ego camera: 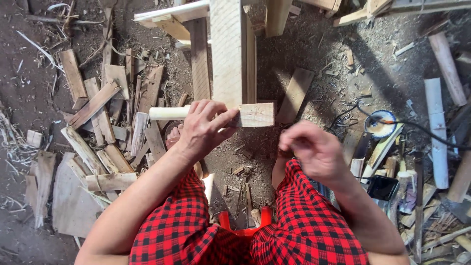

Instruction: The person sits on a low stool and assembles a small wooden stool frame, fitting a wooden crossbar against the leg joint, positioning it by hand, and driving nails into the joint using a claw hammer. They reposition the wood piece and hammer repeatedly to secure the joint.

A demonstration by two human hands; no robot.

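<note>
Left hand (203, 128) clamped around a carved wooden piece (255, 114), square block end jutting out just right of the fingers, rounded pale dowel end (167, 113) jutting out to the left. Piece held level, across the foot of an upright wooden frame (228, 49) directly beyond the hand. Right hand (314, 149) near, down and to the right, apart from the piece, fingers curled loosely together with tips pinched; anything between them too small to tell. Below both hands, knees in red-and-black checked cloth (304, 225). Wood offcuts (98, 127) heaped on dirt ground left of the left hand; black cable (422, 128) right of the right hand.
</note>
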